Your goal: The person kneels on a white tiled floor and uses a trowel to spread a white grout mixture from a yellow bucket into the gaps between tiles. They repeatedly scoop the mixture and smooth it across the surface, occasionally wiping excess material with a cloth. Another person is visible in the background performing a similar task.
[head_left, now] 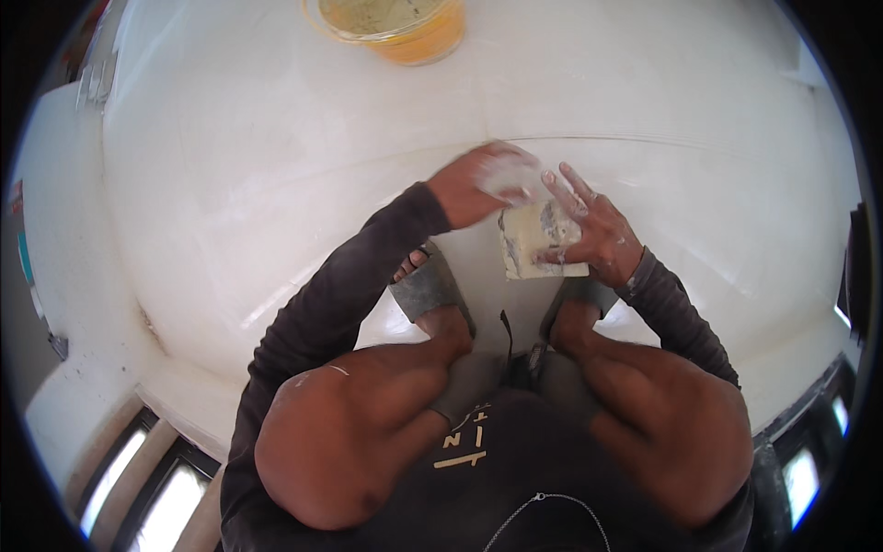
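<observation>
A cream square plate (526,247), smeared with grey streaks, is held up in front of my right foot. My right hand (602,235) has it at its right side, thumb lying across the face. Two fingers of that hand stretch away past the plate's far edge, and the others are hidden. Just beyond the plate's far left corner is my left hand (483,184), smeared by motion. White paste coats its fingers, and whether they grip anything is unclear. White residue also marks the right fingers.
A yellow-orange tub (428,39) stands on the pale floor (276,166) far ahead. My feet, in grey slippers (430,287), are beneath my hands, with my bent knees on either side. Dark-framed openings (170,501) lie at the lower left.
</observation>
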{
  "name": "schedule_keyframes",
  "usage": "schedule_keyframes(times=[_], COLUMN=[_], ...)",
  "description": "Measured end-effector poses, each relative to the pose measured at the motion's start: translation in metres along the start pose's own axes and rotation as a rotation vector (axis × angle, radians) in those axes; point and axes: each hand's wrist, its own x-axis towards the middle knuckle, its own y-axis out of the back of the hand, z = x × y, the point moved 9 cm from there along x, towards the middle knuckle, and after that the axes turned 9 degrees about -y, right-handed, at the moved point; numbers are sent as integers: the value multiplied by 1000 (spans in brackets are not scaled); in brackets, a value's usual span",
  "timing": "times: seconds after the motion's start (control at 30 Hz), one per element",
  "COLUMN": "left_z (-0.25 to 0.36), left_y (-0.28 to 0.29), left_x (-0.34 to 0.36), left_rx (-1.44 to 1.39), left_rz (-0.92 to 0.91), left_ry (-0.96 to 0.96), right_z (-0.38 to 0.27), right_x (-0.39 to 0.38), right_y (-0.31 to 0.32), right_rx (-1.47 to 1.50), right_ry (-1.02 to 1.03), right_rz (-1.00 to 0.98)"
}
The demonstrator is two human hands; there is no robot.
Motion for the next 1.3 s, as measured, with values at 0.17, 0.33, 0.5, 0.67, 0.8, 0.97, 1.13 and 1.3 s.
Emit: schedule_keyframes(times=[0.17,0.33,0.5,0.67,0.8,0.97,1.13,1.3], left_z=[12,6,-14,10,-40,-51,-60,-68], left_y=[-32,0,5,62,44,-20,-39,-43], left_x=[13,10,1,-23,-109,-172,-162,-166], left_rx=[5,34,151,401,427,546,653,620], left_rz=[-292,25,311,688,719,612,526,519], left_ry=[85,106,36,-50,168,241,268,296], right_z=[-4,57,67,144,167,160,176,168], right_x=[0,10,41,88,119,157,171,169], right_y=[27,37,8,44,22,-16,-39,-37], right_rx=[76,917,358,-80,-72,-99,-224,-269], right_ry=[42,-558,-440,-332,-337,-289,-243,-299], right_rz=[153,285,119,200,17,-179,-139,-183])
